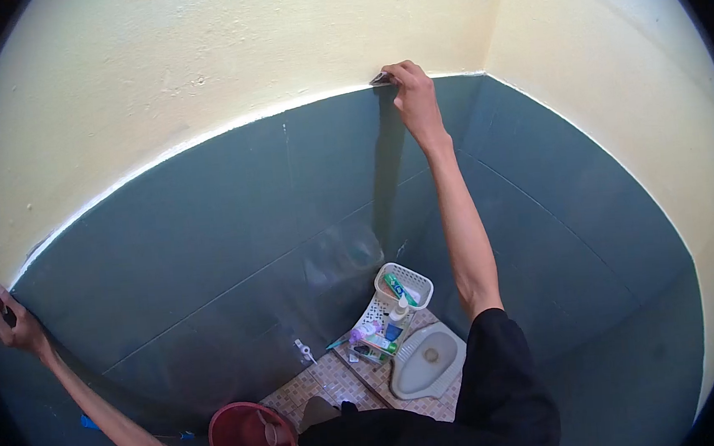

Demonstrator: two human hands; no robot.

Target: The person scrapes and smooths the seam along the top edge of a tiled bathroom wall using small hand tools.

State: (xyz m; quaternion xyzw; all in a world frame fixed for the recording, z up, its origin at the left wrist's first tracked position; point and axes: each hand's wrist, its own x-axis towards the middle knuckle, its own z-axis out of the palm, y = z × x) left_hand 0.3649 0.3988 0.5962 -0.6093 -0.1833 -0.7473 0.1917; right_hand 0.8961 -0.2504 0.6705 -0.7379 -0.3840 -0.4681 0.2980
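My right hand [416, 101] is raised to the top edge of the dark grey-green wall tiles [304, 185], close to the room's corner. Its fingers pinch a small, flat, greyish scraper-like piece [379, 78], which touches the white line [224, 131] between the tiles and the cream wall [259, 38]. The exact kind of this piece is too small to make out. Far to the left, my left hand [20, 327] rests its fingertips at the same edge. Those fingers are bent but apart, and nothing shows between them.
Below stands a red bucket [237, 425] with a clear dipper [273, 431] inside. A white basket [416, 279] of toiletries hangs low by the corner, above a squat toilet [435, 359]. A tap [303, 350] juts from the wall over the mosaic floor [311, 386].
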